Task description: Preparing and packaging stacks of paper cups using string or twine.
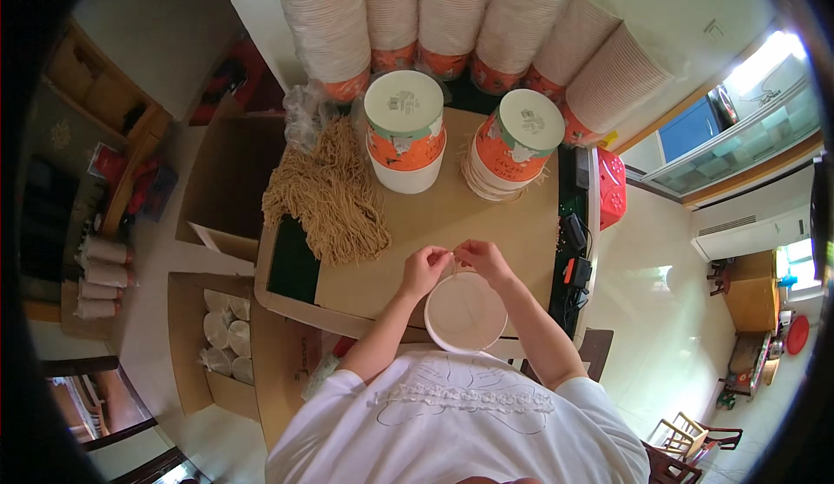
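Close to my body, a round white lid [467,312] lies at the table's near edge, in front of my chest. Just beyond its far rim my left hand [426,270] and my right hand [485,261] meet, fingertips pinched together. A thin cord seems to run between them toward the lid; its ends are hidden by the fingers. Farther off, a pile of tan twisted cords [334,193] spreads over the left side of the table. Two stacks of upturned orange and white paper buckets, a left one [406,136] and a right one [514,147], stand beyond my hands.
Tall wrapped stacks of white buckets [326,23] line the table's back. A cardboard sheet [417,232] covers the tabletop. Black adapters and wires [575,271] lie along the right edge, near a red plastic stool [611,188]. An open carton [228,336] with wrapped goods stands left.
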Motion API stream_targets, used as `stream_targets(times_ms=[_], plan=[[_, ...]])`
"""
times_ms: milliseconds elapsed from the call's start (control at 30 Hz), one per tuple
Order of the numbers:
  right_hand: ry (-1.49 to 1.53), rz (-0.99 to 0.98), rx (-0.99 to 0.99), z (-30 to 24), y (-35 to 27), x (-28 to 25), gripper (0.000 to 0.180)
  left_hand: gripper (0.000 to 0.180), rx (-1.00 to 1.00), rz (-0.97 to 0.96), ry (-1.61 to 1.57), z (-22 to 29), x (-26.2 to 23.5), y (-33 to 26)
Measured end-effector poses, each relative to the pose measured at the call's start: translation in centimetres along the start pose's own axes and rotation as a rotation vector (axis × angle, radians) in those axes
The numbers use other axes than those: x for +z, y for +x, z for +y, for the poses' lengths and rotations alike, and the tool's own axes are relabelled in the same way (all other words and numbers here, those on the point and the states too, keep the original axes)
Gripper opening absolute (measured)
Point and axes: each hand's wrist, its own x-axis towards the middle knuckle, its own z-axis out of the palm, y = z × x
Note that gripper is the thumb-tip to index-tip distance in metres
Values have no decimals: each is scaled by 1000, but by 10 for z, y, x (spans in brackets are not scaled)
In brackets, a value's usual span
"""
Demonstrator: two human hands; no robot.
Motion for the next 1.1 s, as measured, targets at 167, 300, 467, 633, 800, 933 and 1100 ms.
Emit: stream_targets(times_ms=[167, 300, 467, 633, 800, 933, 1100], plan=[[15, -13, -10, -7, -2, 2, 13, 18, -200, -195, 17, -9, 0, -2], [-212, -24, -82, -3, 0, 3, 12, 13, -187, -124, -32, -15, -6, -1], [-483, 7, -169, -10, -10, 10, 11, 12, -460, -143, -424, -2, -15, -2], [-457, -140, -123, -7, -4, -4, 11, 7, -629, -38, -935, 11, -25, -5], [-523, -375, 68, -21, 0, -13, 15, 6, -804, 53, -1144, -3, -25, -6], [-446, -370, 149, -9, -1, -20, 19, 8, -600, -299, -891, -28, -23, -3], [-317, -325, 165, -14, -9, -17, 20, 8, -373, -330, -198, -9, -13, -2]])
